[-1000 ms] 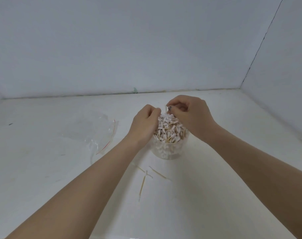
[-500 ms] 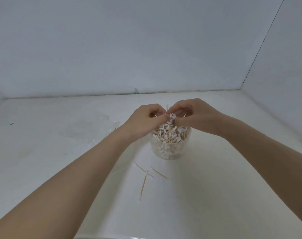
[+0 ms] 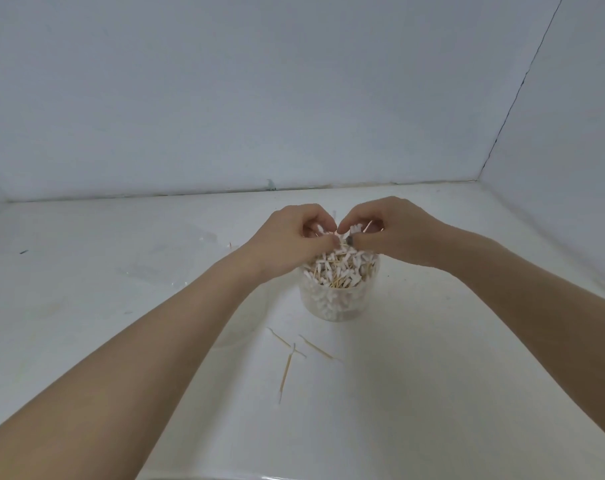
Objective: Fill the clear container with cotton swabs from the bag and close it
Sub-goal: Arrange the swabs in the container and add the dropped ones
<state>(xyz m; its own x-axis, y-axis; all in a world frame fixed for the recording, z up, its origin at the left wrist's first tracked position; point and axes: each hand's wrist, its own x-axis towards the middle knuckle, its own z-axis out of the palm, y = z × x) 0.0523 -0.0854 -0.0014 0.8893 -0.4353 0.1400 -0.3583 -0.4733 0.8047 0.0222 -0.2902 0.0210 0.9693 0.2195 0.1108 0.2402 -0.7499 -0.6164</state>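
No readable text, labels, brands or numbers on anything.

Cotton swabs (image 3: pixel 335 271) in container (image 3: pixel 335 306), strays (image 3: pixel 303 351) in front.

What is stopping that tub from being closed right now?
Cotton swabs heap above the rim of the clear container, and the left hand and right hand sit over its mouth, gripping swabs. No lid is in view.

hands (image 3: pixel 342 233) pinching cotton swabs (image 3: pixel 339 266) | clear container (image 3: pixel 335 303) heaped (three strays)
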